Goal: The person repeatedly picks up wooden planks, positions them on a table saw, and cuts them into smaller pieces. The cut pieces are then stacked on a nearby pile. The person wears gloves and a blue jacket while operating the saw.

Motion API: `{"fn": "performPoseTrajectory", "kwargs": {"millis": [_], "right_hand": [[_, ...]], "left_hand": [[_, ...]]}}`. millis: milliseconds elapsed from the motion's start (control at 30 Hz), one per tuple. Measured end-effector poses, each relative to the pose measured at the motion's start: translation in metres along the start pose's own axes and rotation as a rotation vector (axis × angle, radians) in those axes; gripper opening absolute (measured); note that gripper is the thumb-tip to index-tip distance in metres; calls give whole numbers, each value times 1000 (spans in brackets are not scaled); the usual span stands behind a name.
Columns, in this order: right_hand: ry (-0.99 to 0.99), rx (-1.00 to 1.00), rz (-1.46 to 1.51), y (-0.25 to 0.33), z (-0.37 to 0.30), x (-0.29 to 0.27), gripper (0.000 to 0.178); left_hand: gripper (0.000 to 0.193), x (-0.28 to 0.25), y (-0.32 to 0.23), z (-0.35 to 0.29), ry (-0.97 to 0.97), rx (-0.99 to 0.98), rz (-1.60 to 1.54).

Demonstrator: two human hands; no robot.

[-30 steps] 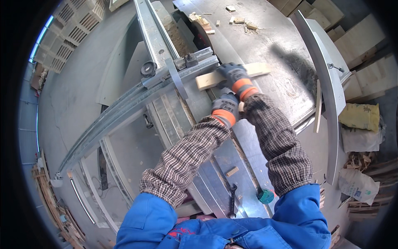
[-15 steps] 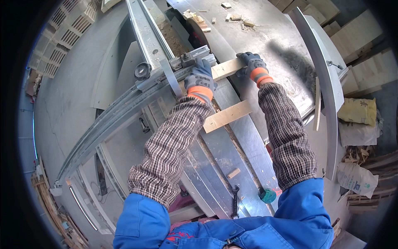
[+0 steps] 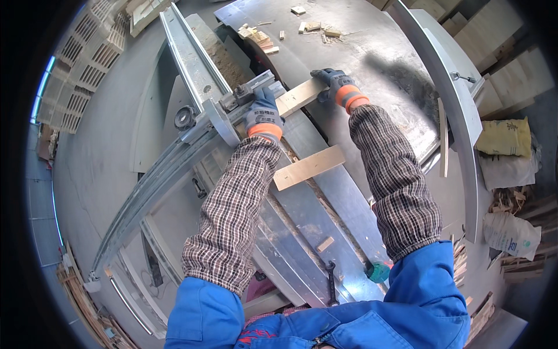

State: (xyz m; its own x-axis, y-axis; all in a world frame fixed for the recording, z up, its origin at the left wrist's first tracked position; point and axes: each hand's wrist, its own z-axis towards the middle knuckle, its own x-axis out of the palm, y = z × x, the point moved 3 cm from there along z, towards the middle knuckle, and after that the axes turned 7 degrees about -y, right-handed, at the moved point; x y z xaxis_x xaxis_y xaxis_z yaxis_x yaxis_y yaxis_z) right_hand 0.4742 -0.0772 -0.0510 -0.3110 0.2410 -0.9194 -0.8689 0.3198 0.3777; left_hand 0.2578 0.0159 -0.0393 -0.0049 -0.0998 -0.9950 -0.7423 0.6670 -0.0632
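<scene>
Both my hands wear grey-blue work gloves with orange cuffs. My left hand [image 3: 265, 116] is closed on the left end of a pale wooden board [image 3: 300, 98], beside a metal fence [image 3: 274, 83]. My right hand [image 3: 337, 86] grips the same board's other end, fingers curled over it. The board lies across the metal saw table, and its ends are partly hidden under the gloves. A dark curved blade or guard [image 3: 257, 60] shows just beyond the board. Nearer to me, a second short board [image 3: 310, 168] rests across the table's slats.
Wood offcuts [image 3: 314, 27] lie on the far tabletop. A small wood block [image 3: 325, 244], a wrench [image 3: 332, 282] and a green round object [image 3: 379, 272] are near my body. A long metal rail [image 3: 200, 55] runs away at left; a grey upright panel [image 3: 459, 116] stands at right.
The whole view has shifted a little, so things appear slightly further left. Both hands keep hold of the board, with no clear movement against the table.
</scene>
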Motion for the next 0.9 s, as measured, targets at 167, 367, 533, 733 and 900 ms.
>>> {"fn": "performPoseTrajectory", "kwargs": {"millis": [167,367,533,733,900], "right_hand": [[40,-22,-67,-8,5,-2,80],[34,-44,-74,4,6,-11,76],[44,3,-91,3,2,-14,73],[30,-31,-130,12,3,-23,72],[57,22,-173,20,2,-33,71]], "left_hand": [[105,-1,-6,-1,2,27,73],[101,9,3,-1,-96,44,87],[102,0,-3,-4,-126,52,176],[102,-3,1,-8,-170,45,181],[102,-8,1,-10,-238,20,183]]}}
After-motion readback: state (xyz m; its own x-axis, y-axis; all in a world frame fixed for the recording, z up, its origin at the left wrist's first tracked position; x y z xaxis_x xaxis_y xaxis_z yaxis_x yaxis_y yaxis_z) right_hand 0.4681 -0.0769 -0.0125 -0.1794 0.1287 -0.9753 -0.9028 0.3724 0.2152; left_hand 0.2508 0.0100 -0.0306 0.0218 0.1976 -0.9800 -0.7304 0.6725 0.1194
